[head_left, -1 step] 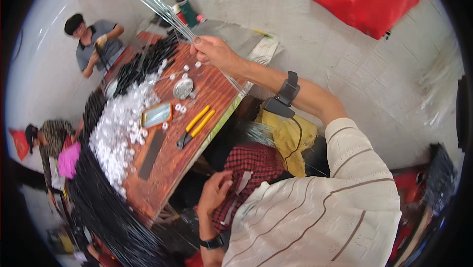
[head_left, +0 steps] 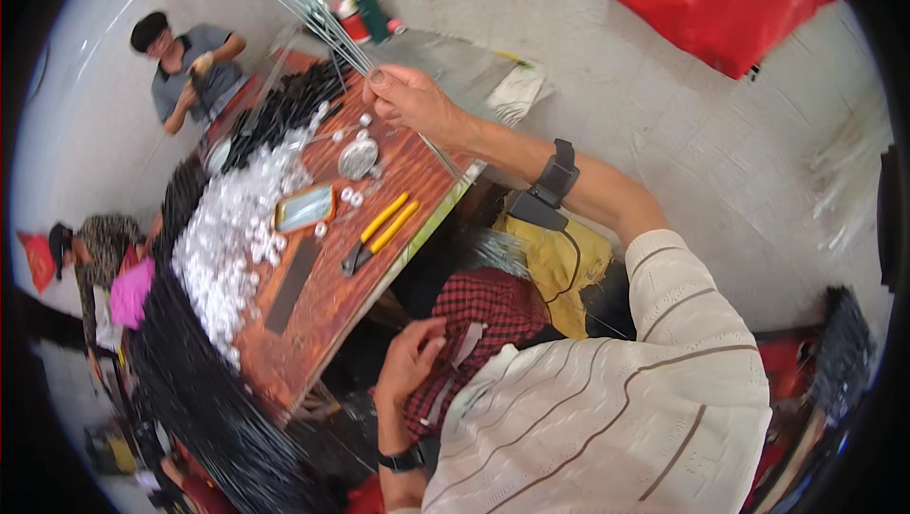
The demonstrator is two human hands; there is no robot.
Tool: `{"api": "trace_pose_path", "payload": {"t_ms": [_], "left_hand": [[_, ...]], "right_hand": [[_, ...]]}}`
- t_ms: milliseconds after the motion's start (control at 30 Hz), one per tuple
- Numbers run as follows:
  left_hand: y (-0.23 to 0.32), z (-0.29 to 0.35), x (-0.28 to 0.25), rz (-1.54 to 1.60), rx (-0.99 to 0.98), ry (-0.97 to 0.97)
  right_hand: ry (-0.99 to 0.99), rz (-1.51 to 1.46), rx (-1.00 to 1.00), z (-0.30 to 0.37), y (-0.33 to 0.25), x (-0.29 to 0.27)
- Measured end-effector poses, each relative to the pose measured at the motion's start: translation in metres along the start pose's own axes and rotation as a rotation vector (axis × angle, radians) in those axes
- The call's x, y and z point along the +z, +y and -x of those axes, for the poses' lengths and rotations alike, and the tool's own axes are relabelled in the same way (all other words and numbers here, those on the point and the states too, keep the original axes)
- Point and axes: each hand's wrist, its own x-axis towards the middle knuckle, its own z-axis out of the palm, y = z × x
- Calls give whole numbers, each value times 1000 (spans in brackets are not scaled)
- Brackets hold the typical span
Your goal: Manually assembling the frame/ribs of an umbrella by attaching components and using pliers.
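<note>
My right hand [head_left: 412, 101] is closed round a bundle of thin metal wires [head_left: 308, 7], raised over the far right end of the wooden table [head_left: 327, 324]. The wires stick out past the fist on both sides. My left hand [head_left: 408, 362] hangs low, off the table, beside a red-and-black checked cloth [head_left: 485, 303]. Its fingers are loosely curled and apart, with nothing seen in them. Yellow-handled pliers [head_left: 379, 234] lie near the table edge. Near them are an orange-rimmed tray [head_left: 305, 209], a round metal tin [head_left: 358, 158] and a dark flat strip [head_left: 293, 286].
White plastic rings [head_left: 223, 248] are heaped on the table, with black strips [head_left: 284, 106] behind and a long black bundle [head_left: 218, 410] at left. A green bottle [head_left: 370, 11] stands beyond. One person [head_left: 194, 64] works opposite, another [head_left: 104, 253] farther left. A red bag [head_left: 716, 2] is upper right.
The view has shifted slightly, so the table and its things sit a little differently in the picture. My right hand keeps its hold on the wires.
</note>
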Motion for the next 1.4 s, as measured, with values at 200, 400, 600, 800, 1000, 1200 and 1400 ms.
{"api": "trace_pose_path", "payload": {"t_ms": [200,400,600,800,1000,1200,1400], "left_hand": [[59,2,-31,-20,46,92],[75,35,-50,86,203,427],[63,45,-70,225,142,847],[66,17,-93,393,163,1116],[63,-3,-98,429,153,1113],[60,-7,-100,514,159,1171],[111,-1,-89,373,239,1142]], "right_hand": [[-159,-83,-23,12,22,120],[-247,-171,-14,40,120,190],[-202,-26,-47,47,115,205],[-245,172,-7,77,77,197],[-208,314,-39,94,68,194],[-165,212,3,98,69,202],[-132,-2,-91,98,66,212]]}}
